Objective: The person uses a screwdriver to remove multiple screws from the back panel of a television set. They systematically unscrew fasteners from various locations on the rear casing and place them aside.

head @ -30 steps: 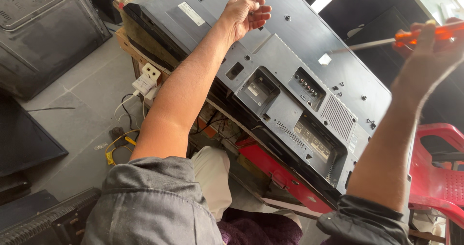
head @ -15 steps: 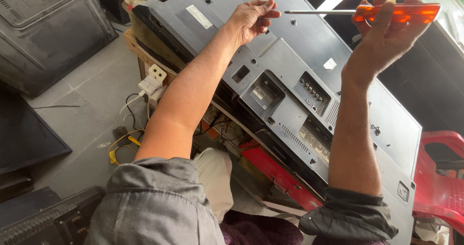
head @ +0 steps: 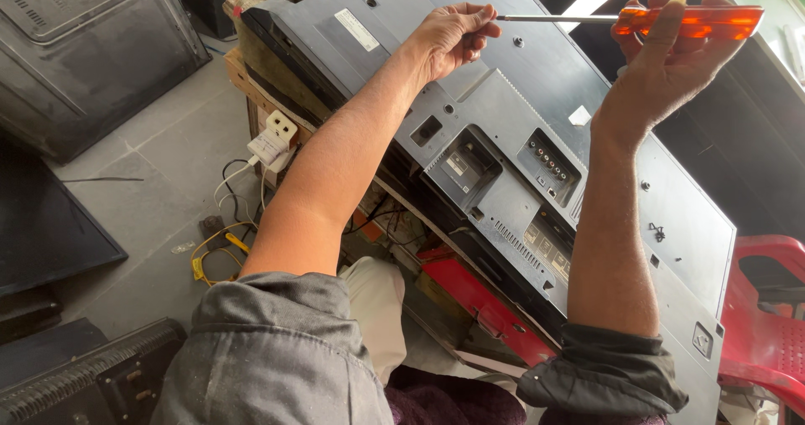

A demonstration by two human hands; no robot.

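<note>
1. At far left an old dark television casing sits on the tiled floor, with a flat dark panel below it. Neither is being touched.
2. A white power adapter hangs off the wooden stand, and yellow and white cables lie loose on the floor beneath it.
3. The left hand is pinched narrow around the tip of the screwdriver's metal shaft, just above the grey television back cover.
4. That cover lies back-up and tilted across the stand. It looks fully seated, with screws visible in it, so opening it seems barely begun.
5. The right hand is closed on the orange screwdriver handle, held level above the cover. The tip is not yet in any screw.
6. A red plastic chair stands at far right.
</note>
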